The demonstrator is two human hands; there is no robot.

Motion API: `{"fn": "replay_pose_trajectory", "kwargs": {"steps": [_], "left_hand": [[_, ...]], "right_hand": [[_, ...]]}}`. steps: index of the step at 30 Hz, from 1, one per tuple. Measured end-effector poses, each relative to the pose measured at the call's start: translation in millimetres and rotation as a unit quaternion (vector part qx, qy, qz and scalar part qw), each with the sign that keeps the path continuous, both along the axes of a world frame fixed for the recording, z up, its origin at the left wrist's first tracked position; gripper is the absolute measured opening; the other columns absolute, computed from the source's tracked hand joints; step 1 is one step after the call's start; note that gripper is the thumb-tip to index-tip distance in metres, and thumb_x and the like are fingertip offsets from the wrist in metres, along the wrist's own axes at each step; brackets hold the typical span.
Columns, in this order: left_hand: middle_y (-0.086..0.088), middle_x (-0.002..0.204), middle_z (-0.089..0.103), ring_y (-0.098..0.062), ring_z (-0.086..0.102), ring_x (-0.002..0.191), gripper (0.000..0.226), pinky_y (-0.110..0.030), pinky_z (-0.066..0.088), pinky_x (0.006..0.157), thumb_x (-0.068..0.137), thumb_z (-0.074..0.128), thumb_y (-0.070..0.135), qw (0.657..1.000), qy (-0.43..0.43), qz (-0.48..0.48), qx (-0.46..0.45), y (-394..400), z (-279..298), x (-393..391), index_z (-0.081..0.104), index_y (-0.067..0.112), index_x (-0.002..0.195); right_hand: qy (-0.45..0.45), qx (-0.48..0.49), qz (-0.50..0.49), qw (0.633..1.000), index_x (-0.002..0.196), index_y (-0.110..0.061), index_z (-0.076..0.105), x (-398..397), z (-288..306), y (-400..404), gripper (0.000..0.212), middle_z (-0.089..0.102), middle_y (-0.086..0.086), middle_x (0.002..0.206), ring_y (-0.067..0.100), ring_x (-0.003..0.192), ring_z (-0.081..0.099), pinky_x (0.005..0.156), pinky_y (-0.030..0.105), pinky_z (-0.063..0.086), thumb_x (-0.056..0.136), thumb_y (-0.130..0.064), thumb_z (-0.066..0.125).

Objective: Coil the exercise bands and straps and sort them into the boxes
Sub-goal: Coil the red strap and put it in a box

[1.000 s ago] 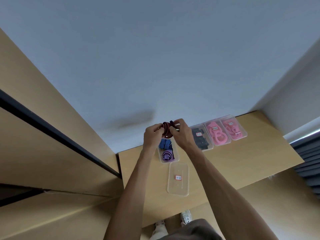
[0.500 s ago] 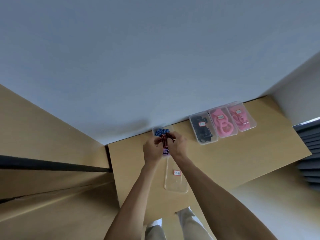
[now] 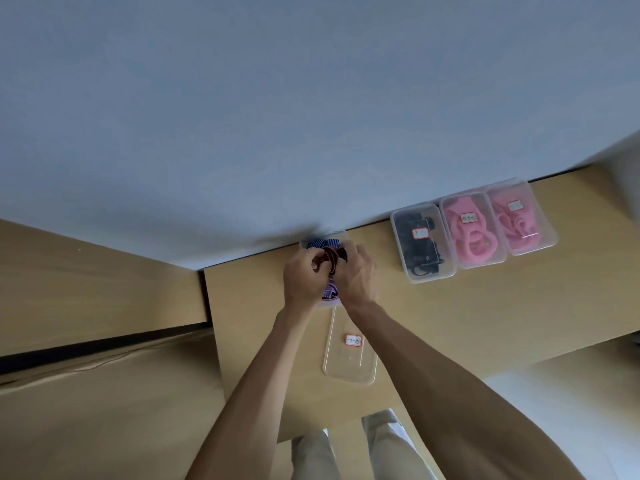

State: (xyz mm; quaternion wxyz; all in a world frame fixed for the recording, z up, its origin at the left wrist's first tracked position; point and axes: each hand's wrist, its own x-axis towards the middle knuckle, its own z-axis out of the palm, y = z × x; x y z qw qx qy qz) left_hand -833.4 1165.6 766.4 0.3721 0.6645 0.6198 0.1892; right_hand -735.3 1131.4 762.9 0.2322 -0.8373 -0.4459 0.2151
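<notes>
Both hands hold a coiled dark red striped strap (image 3: 331, 258) just above an open clear box (image 3: 341, 234) at the table's back edge. My left hand (image 3: 303, 278) grips the coil's left side and my right hand (image 3: 356, 277) grips its right side. Blue striped straps (image 3: 323, 242) lie in the far end of that box, and a purple coil (image 3: 329, 293) shows between my wrists at its near end. The hands hide most of the box.
A clear lid (image 3: 349, 351) with a red-edged label lies on the wooden table (image 3: 450, 323) in front of the box. Three closed labelled boxes stand at the back right: one with black straps (image 3: 420, 242), two with pink bands (image 3: 472, 230) (image 3: 517, 218). A wall runs behind.
The hands have lowered the red coil toward the open box. The camera has tilted downward, so more of the table and my legs show.
</notes>
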Motion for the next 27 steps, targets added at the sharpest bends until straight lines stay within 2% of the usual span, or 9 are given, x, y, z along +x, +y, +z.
{"fn": "replay_pose_trajectory", "kwargs": {"steps": [2, 6, 8, 12, 14, 17, 22, 25, 27], "left_hand": [[-0.011, 0.08, 0.069, -0.03, 0.062, 0.075, 0.012, -0.028, 0.034, 0.064, 0.079, 0.067, 0.0, 1.0, 0.022, -0.003, 0.001, 1.5, -3.2, -0.6, 0.076, 0.004, 0.086], [-0.01, 0.089, 0.071, -0.028, 0.065, 0.08, 0.014, -0.033, 0.046, 0.069, 0.083, 0.07, 0.005, 0.999, 0.034, -0.02, -0.006, 1.4, -13.2, -2.5, 0.077, 0.007, 0.094], [-0.009, 0.088, 0.07, -0.027, 0.064, 0.079, 0.013, -0.031, 0.043, 0.066, 0.085, 0.07, 0.008, 0.999, 0.037, -0.038, -0.004, -0.2, -15.5, -2.1, 0.077, 0.009, 0.096], [-0.007, 0.097, 0.065, -0.026, 0.061, 0.09, 0.017, -0.03, 0.043, 0.07, 0.084, 0.069, 0.01, 0.999, 0.026, 0.014, 0.029, -8.7, -10.7, -4.7, 0.072, 0.009, 0.101], [-0.008, 0.107, 0.064, -0.026, 0.058, 0.101, 0.026, -0.033, 0.047, 0.078, 0.082, 0.069, 0.008, 0.995, 0.033, 0.078, 0.051, -12.5, -7.0, -8.1, 0.071, 0.009, 0.109], [-0.011, 0.104, 0.065, -0.029, 0.059, 0.098, 0.028, -0.033, 0.044, 0.077, 0.083, 0.064, 0.007, 0.995, 0.048, 0.083, 0.002, -10.4, -12.0, -11.5, 0.069, 0.006, 0.111], [-0.014, 0.1, 0.064, -0.032, 0.062, 0.087, 0.018, -0.023, 0.032, 0.069, 0.083, 0.066, 0.007, 0.995, 0.065, 0.055, -0.046, -15.6, -28.7, -9.3, 0.075, 0.002, 0.099], [-0.01, 0.107, 0.063, -0.027, 0.061, 0.093, 0.022, -0.024, 0.037, 0.073, 0.085, 0.066, 0.01, 0.996, 0.058, 0.051, -0.032, -21.2, -29.2, -8.2, 0.072, 0.006, 0.105], [-0.005, 0.114, 0.061, -0.022, 0.06, 0.097, 0.028, -0.029, 0.044, 0.078, 0.087, 0.064, 0.013, 0.996, 0.051, 0.073, -0.016, -24.2, -25.3, -8.2, 0.068, 0.011, 0.114]], "right_hand": [[-0.021, -0.023, 0.027, 0.999, 0.1, -0.004, 0.067, 0.5, -2.5, 1.1, 0.016, 0.061, 0.014, 0.091, 0.036, 0.078, 0.057, 0.063, 0.04, 0.044, 0.092, -0.008, 0.053], [-0.065, -0.09, 0.048, 0.993, 0.103, -0.01, 0.062, -3.6, -15.0, 0.0, 0.014, 0.056, 0.008, 0.101, 0.028, 0.096, 0.05, 0.078, 0.037, 0.042, 0.091, -0.01, 0.054], [-0.074, -0.102, 0.051, 0.991, 0.105, -0.011, 0.06, -4.1, -17.9, -1.1, 0.017, 0.052, 0.008, 0.105, 0.028, 0.098, 0.046, 0.078, 0.037, 0.042, 0.09, -0.01, 0.052], [-0.077, -0.072, 0.028, 0.994, 0.104, -0.009, 0.063, -3.6, -9.2, 0.2, 0.017, 0.055, 0.008, 0.105, 0.028, 0.095, 0.05, 0.077, 0.04, 0.045, 0.089, -0.009, 0.054], [-0.066, -0.013, 0.021, 0.998, 0.102, -0.006, 0.068, -4.1, -5.2, -2.2, 0.018, 0.06, 0.009, 0.102, 0.03, 0.089, 0.056, 0.069, 0.04, 0.048, 0.087, -0.003, 0.06], [-0.053, 0.034, 0.04, 0.997, 0.087, 0.0, 0.07, -7.1, -9.7, -8.9, 0.007, 0.066, 0.011, 0.098, 0.033, 0.08, 0.061, 0.064, 0.038, 0.049, 0.086, -0.001, 0.063], [-0.101, -0.023, 0.059, 0.993, 0.079, -0.007, 0.065, -9.7, -23.4, -8.3, 0.008, 0.069, 0.004, 0.097, 0.029, 0.086, 0.059, 0.075, 0.038, 0.039, 0.087, -0.008, 0.062], [-0.133, -0.053, 0.078, 0.987, 0.081, -0.012, 0.065, -6.2, -24.0, -8.6, 0.006, 0.068, -0.001, 0.102, 0.028, 0.097, 0.054, 0.078, 0.037, 0.035, 0.085, -0.008, 0.062], [-0.107, -0.042, 0.067, 0.991, 0.088, -0.009, 0.067, -5.3, -21.1, -8.2, 0.009, 0.065, 0.004, 0.111, 0.03, 0.102, 0.053, 0.08, 0.04, 0.039, 0.089, -0.011, 0.059]]}}
